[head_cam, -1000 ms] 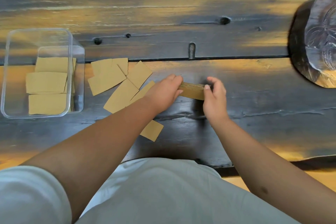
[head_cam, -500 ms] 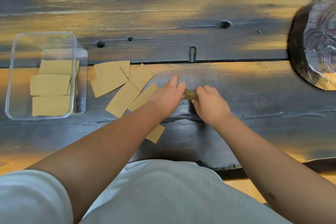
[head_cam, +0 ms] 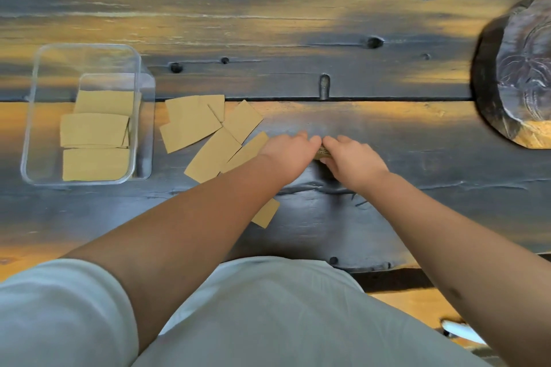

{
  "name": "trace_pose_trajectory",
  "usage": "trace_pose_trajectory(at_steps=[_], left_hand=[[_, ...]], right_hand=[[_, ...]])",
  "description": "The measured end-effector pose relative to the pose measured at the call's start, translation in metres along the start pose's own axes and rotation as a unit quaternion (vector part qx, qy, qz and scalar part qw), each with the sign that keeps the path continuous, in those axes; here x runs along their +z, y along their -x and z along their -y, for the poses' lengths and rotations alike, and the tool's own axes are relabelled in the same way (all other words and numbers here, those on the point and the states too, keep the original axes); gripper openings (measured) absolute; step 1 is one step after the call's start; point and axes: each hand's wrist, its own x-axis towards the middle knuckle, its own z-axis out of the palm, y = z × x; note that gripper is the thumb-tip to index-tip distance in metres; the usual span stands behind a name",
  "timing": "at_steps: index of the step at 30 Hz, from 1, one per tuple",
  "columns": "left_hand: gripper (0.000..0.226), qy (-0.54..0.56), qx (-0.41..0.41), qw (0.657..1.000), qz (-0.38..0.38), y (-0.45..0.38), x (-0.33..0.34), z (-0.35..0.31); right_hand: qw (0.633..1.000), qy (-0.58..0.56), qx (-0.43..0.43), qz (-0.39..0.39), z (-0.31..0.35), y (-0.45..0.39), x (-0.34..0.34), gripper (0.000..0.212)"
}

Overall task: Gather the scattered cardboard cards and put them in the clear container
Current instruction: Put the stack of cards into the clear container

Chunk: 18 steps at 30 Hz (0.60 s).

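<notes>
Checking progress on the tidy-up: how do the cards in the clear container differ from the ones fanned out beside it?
The cards in the container lie roughly square to its walls; the loose cards beside it fan out at mixed angles. The first lie inside the clear container, the second on the bare table. Both are plain tan cardboard, overlapping.

Dark weathered wood table (head_cam: 298, 24) with knots, cracks and a dull sheen, matt tan cardboard cards (head_cam: 190, 125), clear glossy smooth plastic container (head_cam: 29, 134), dark gnarled polished wooden piece (head_cam: 518, 74) at right edge, pale matt cloth garment (head_cam: 268, 322)
</notes>
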Motion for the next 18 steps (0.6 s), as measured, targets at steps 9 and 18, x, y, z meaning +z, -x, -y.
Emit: trace_pose_trajectory(at_steps=[9, 18], left_hand=[[0.028, -0.060, 0.012, 0.992, -0.108, 0.084, -0.038, 0.094], [0.028, -0.039, -0.057, 0.990, -0.126, 0.209, -0.069, 0.268]], right_hand=[[0.991, 0.006, -0.105, -0.081, 0.109, -0.019, -0.049, 0.023], [0.973, -0.053, -0.192, -0.115, 0.288, -0.082, -0.074, 0.022]])
